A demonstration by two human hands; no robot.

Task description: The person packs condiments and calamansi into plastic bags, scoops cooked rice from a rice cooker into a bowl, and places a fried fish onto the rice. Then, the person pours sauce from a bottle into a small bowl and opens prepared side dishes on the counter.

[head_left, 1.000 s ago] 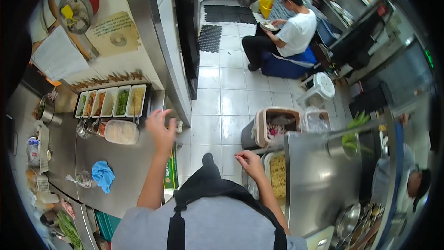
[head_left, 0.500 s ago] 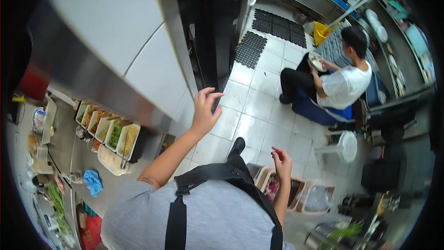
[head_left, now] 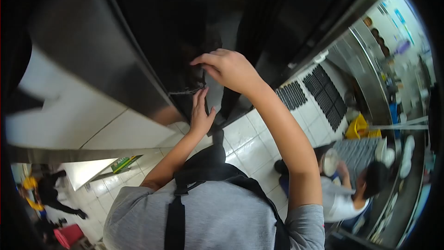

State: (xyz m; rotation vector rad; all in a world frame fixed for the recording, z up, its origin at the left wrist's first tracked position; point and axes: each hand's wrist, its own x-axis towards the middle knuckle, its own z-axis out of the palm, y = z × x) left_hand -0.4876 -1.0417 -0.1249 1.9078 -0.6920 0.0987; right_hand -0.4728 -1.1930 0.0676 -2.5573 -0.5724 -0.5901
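Note:
A tall, glossy black door or panel (head_left: pixel 175 28) stands right in front of me, filling the upper middle of the view. My right hand (head_left: pixel 231 70) is raised against it, its fingers curled and the thumb bent under them. A thin dark piece drops below those fingertips, and I cannot make out what they grip. Lower and to the left, my left hand (head_left: pixel 200 116) has its fingers stretched up and its thumb apart. Its fingertips rest at or very near the panel, beside a pale, ragged mark (head_left: pixel 187 91) on the dark surface.
On the right a seated person (head_left: pixel 344 199) holds a bowl (head_left: pixel 330 162). Black floor mats (head_left: pixel 326 95) and a yellow bucket (head_left: pixel 357 127) are on the tiled floor behind. At lower left are another person (head_left: pixel 51 192) in black and yellow and a red bin (head_left: pixel 69 237).
My view has swung from the food counter to the black panel. My right hand has risen from low at my side to the panel, and my left hand has come to it too.

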